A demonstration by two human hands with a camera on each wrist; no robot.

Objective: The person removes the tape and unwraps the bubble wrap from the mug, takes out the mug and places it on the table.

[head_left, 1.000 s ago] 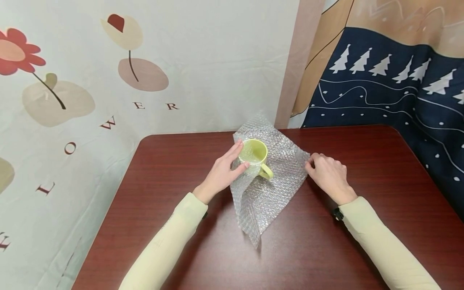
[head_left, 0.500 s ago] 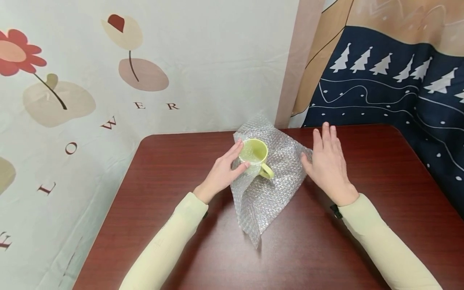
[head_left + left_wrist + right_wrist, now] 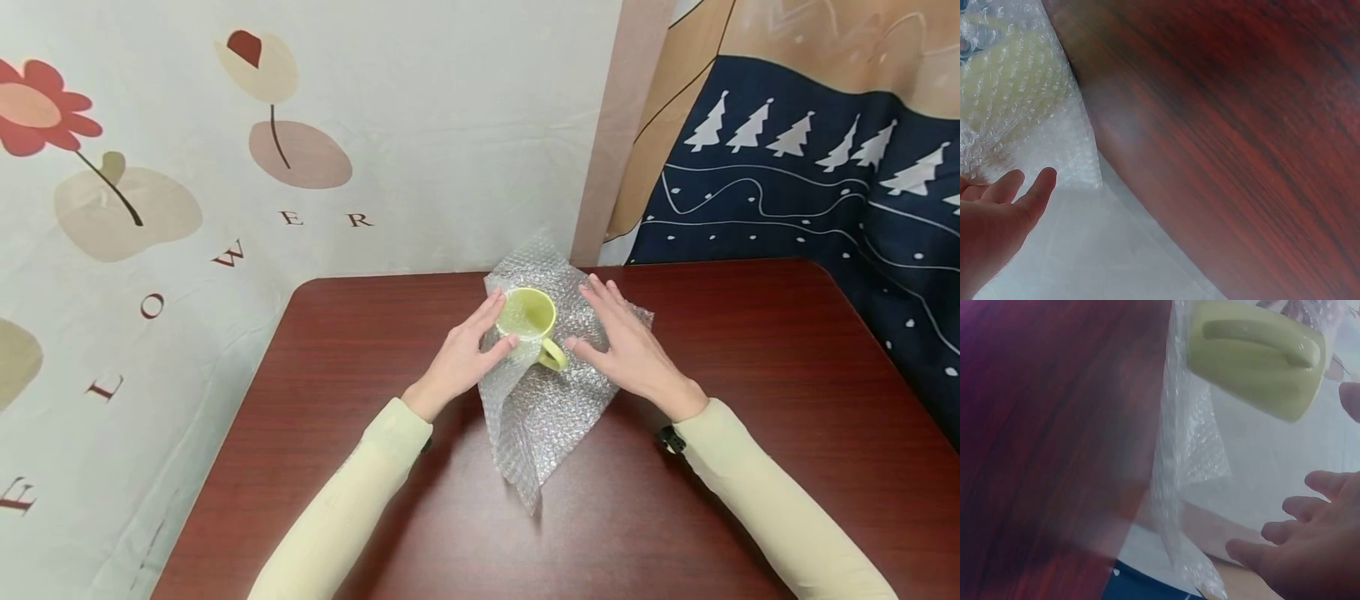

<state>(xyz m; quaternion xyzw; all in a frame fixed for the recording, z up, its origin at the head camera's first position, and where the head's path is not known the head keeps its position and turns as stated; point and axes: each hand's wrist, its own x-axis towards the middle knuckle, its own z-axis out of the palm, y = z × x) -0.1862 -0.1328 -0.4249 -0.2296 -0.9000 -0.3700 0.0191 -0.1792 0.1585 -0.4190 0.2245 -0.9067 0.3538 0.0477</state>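
Note:
A yellow-green mug [image 3: 542, 307] stands upright on a sheet of bubble wrap [image 3: 551, 421], its handle pointing toward the near right. One flap of the wrap is folded up over the mug's left side and part of its mouth. With nearly straight fingers and thumb, my left hand [image 3: 459, 357] presses that flap against the mug. My right hand [image 3: 628, 350] hovers over the wrap's right part, fingers spread and holding nothing, apart from the mug. In the right wrist view, the mug's bare handle side [image 3: 1254, 369] faces the right hand [image 3: 1307, 544].
The dark red wooden table [image 3: 360, 350] carries the wrap near its back edge. Behind it hangs a pale cloth [image 3: 450, 150] with flower prints. A navy cloth with white trees [image 3: 795, 200] hangs at the right.
My right hand let go of the wrap's right corner, spread its fingers, and moved left over the sheet toward the mug. That corner now lies flat. My left hand stayed in place.

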